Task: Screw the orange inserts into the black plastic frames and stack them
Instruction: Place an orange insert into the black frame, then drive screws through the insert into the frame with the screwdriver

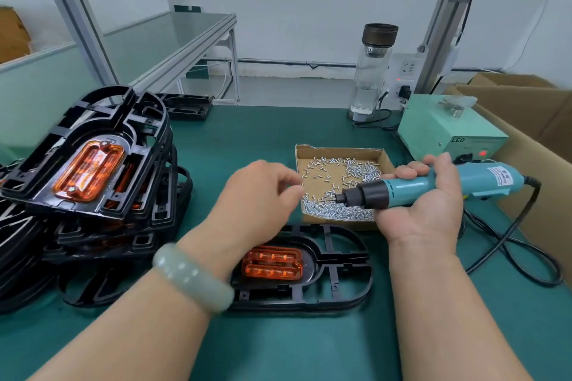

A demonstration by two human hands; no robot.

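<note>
Head view: finished frames (62, 139) stacked; one frame (340, 257) seemingly awaits screws; right hand (427, 204) grips electric screwdriver (483, 179); left hand (257, 195) curled, contents unclear.

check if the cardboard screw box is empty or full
Partly full: silver screws heap along the near edge of the cardboard box, bare floor showing.

Your surface (272, 136) is covered with a green mat. Nearest you, one black frame (309, 272) lies flat with an orange insert (272, 263) seated in it. At your left stands a leaning stack of frames (154, 182). Further back on the right is a cardboard tray (340, 149) of loose screws (337, 213), then an upright glass bottle (370, 80), a pale green power box (439, 130) and a looping black cable (495, 246).
</note>
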